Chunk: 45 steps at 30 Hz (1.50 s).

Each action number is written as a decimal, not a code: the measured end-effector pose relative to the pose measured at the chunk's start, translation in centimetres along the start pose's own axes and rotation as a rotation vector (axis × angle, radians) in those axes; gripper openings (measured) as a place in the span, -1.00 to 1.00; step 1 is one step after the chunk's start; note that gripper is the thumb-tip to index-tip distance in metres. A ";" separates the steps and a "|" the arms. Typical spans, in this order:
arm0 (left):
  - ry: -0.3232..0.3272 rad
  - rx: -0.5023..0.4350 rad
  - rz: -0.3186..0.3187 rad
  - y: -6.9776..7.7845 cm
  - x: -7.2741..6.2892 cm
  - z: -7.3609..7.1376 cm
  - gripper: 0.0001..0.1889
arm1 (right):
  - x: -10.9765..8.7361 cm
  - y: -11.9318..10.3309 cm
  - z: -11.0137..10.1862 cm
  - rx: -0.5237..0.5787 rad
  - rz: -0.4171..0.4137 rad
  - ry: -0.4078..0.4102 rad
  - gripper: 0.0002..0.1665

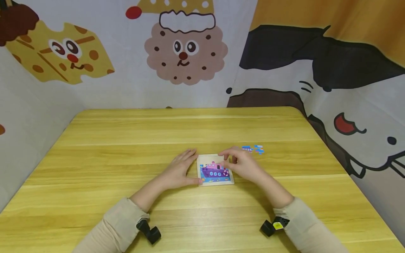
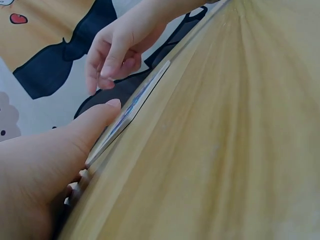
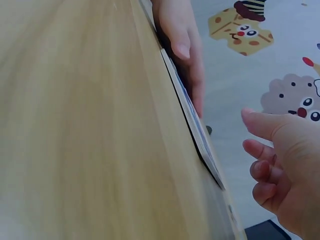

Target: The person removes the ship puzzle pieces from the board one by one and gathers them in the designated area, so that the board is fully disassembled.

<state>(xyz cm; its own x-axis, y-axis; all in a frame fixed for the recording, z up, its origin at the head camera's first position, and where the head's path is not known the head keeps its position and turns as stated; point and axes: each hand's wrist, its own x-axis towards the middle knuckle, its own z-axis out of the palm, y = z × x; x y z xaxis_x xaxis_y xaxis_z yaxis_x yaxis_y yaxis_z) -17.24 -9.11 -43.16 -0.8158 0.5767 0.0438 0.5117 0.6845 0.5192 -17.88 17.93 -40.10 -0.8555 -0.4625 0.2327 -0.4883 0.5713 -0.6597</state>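
Your right hand (image 1: 245, 164), loosely parted and seemingly empty, hangs over the right of the wooden-framed purple-ship jigsaw (image 1: 209, 172), nearer the flat blue pieces (image 1: 259, 148) beyond than your spread left hand (image 1: 178, 172) touching the jigsaw's left edge.

Left sleeve (image 1: 105, 228): beige, wrinkled cloth
Right sleeve (image 1: 311, 226): beige, creased cuff
Left wrist camera (image 1: 153, 235): black, blocky
Right wrist camera (image 1: 268, 228): black, with yellow sticker (image 1: 278, 225)
Left hand (image 1: 181, 170), right hand (image 1: 243, 163): bare

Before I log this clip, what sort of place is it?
Probably a play corner or a staged recording booth: a cartoon-printed backdrop rises behind a wood-grain table, on which lies a small ship puzzle.
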 end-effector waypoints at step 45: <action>0.032 0.024 0.019 -0.2 0.2 0.2 0.02 | 2.3 -0.9 2.5 -0.214 -0.039 -0.243 -0.53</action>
<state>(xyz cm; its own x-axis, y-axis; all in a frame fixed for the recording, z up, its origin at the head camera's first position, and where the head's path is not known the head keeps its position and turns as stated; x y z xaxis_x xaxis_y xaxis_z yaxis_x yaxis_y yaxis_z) -17.48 -9.06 -43.47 -0.8137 0.5755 0.0813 0.5335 0.6840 0.4975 -18.97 14.66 -40.78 -0.7821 -0.6202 0.0605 -0.5668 0.6677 -0.4826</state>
